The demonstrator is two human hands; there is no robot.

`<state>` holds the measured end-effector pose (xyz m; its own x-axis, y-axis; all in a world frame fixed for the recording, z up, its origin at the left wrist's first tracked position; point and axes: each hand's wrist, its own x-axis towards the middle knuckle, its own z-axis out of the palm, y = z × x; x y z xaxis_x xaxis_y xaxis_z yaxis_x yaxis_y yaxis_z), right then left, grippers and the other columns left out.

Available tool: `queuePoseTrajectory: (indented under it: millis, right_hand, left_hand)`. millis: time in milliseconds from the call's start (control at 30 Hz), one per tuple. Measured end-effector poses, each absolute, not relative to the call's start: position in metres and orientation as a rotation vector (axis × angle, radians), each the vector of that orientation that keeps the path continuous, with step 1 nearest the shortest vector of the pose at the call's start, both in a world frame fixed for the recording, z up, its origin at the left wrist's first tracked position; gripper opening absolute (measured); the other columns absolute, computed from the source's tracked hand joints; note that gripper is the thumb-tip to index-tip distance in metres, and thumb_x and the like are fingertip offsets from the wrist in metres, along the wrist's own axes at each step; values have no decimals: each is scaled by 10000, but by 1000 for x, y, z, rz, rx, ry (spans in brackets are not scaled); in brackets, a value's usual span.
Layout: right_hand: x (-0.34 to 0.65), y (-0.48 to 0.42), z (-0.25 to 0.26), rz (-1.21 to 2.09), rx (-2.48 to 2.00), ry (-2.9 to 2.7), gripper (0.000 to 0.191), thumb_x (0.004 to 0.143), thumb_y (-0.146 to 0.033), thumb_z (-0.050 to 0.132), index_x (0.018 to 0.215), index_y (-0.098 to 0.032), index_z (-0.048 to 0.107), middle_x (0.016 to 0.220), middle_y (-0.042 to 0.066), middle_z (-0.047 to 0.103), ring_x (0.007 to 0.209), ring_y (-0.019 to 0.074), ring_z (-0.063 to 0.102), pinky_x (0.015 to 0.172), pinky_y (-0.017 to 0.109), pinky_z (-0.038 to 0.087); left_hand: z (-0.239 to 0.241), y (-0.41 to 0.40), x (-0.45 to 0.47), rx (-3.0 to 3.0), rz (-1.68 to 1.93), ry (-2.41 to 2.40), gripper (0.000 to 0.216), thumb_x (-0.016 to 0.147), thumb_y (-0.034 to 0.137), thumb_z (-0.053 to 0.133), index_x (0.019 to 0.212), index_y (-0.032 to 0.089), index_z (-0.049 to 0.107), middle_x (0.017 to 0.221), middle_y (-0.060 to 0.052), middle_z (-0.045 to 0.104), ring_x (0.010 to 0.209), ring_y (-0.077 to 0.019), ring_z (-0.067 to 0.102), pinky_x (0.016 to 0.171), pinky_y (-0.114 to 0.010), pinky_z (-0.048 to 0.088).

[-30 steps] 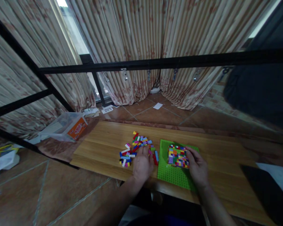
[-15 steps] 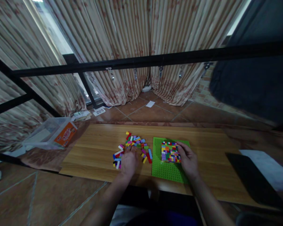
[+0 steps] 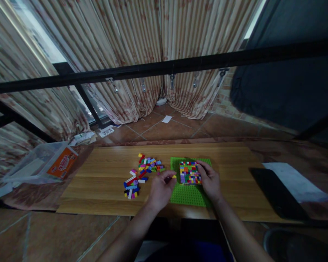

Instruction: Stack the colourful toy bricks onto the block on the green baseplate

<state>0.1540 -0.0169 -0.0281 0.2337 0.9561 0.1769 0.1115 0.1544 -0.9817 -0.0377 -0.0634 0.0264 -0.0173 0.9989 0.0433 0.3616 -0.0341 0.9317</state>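
A: Box (image 3: pixel 41 165), clear plastic, far left. Loose bricks (image 3: pixel 142 171) piled centre-left on the wooden board (image 3: pixel 104 160).
B: Left hand (image 3: pixel 160 189)?
A: Lower centre. Fingertips pinched on a small yellow brick (image 3: pixel 174 177), at the left edge of the green baseplate (image 3: pixel 188 196).
B: Right hand (image 3: pixel 209 180)?
A: Just right of it. Fingers curled round the right edge of the multicoloured brick block (image 3: pixel 190 172), which sits on the baseplate's upper half.

Board (image 3: pixel 112 174) looked like smooth wood laminate, bricks (image 3: pixel 142 171) and green baseplate (image 3: pixel 186 194) glossy plastic, curtains (image 3: pixel 131 47) ribbed cloth, frame (image 3: pixel 164 67) matt metal.
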Motion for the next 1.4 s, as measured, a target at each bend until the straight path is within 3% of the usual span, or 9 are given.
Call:
queuePoseTrajectory:
  millis: [200, 433, 633, 833, 1133, 1400]
  right_hand:
    - [152, -17, -25, 911, -1239, -1136, 345, 798, -464, 579, 1001, -208, 691, 968, 58, 709, 871, 214, 638, 782, 362, 504]
    - [153, -15, -29, 908, -1220, -1127, 338, 798, -454, 582, 1007, -210, 688, 980, 54, 705, 896, 211, 633, 821, 370, 492]
    - [152, -14, -31, 921, -1207, -1116, 332, 795, -450, 583, 1004, -214, 687, 971, 48, 707, 888, 208, 636, 806, 359, 493]
    - [152, -15, -26, 894, -1209, -1134, 322, 805, -439, 575, 1000, -211, 689, 982, 48, 704, 908, 203, 631, 837, 357, 480]
    - [152, -16, -24, 896, -1223, -1151, 306, 815, -424, 559, 1004, -220, 687, 982, 46, 703, 917, 204, 631, 853, 361, 480]
    - [153, -15, -28, 877, -1233, -1169, 321, 811, -438, 560, 1010, -220, 686, 984, 49, 702, 905, 210, 630, 833, 373, 491]
  left_hand:
    - [37, -61, -18, 1783, 960, 1504, 187, 861, 202, 469, 1017, 220, 570, 889, -16, 685, 787, -146, 646, 712, -253, 495]
    - [39, -48, -3, 2342, 614, 1692, 215, 928, 232, 369, 1015, 215, 566, 914, -48, 678, 836, -186, 623, 735, -294, 460]
    - [35, -37, 3, 2628, 653, 1609, 200, 921, 206, 393, 970, 197, 586, 824, -50, 671, 810, -201, 591, 767, -329, 423]
    - [27, -30, 8, 2650, 761, 1561, 185, 921, 196, 403, 943, 193, 587, 858, -46, 678, 860, -189, 589, 875, -357, 379]
    - [17, -31, 13, 2532, 878, 1606, 191, 912, 201, 431, 975, 205, 611, 1145, -53, 653, 1097, -215, 533, 978, -421, 327]
    - [19, -32, 17, 2368, 884, 1651, 180, 904, 219, 442, 922, 222, 621, 1154, -37, 647, 1107, -215, 522, 1018, -456, 293]
